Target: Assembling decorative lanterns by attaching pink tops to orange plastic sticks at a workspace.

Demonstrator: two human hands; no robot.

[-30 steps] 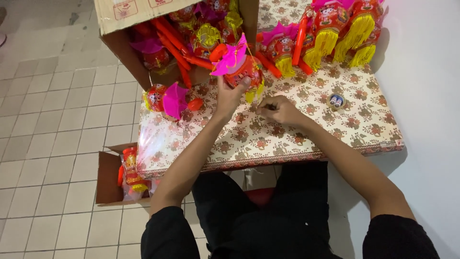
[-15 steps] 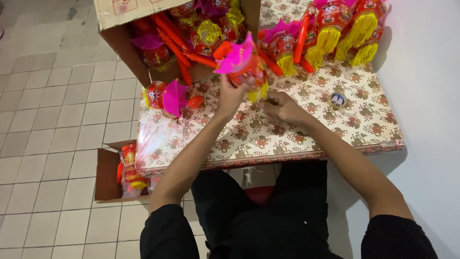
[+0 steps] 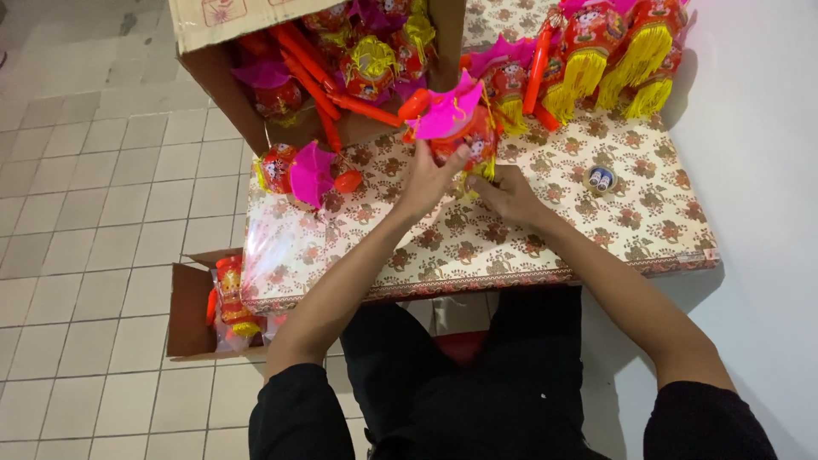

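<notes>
My left hand (image 3: 430, 177) grips a red toy lantern (image 3: 456, 128) with a pink top, an orange handle and a yellow tassel, held upright above the flower-patterned table (image 3: 443, 247). At the lantern's lower edge, my right hand (image 3: 503, 192) has its fingers closed on the yellow tassel there. A second lantern (image 3: 302, 170) with a pink top lies on the table to the left of my left forearm.
A large open cardboard box (image 3: 256, 94) full of lanterns and orange sticks sits at the table's far left. More lanterns with yellow tassels (image 3: 596, 51) line the far right. A small round item (image 3: 601, 178) lies right of my hands. A small box (image 3: 192, 311) with lanterns stands on the tiled floor.
My right hand has moved left from the table surface up to the lantern's lower edge. The left hand keeps holding the lantern, raised slightly.
</notes>
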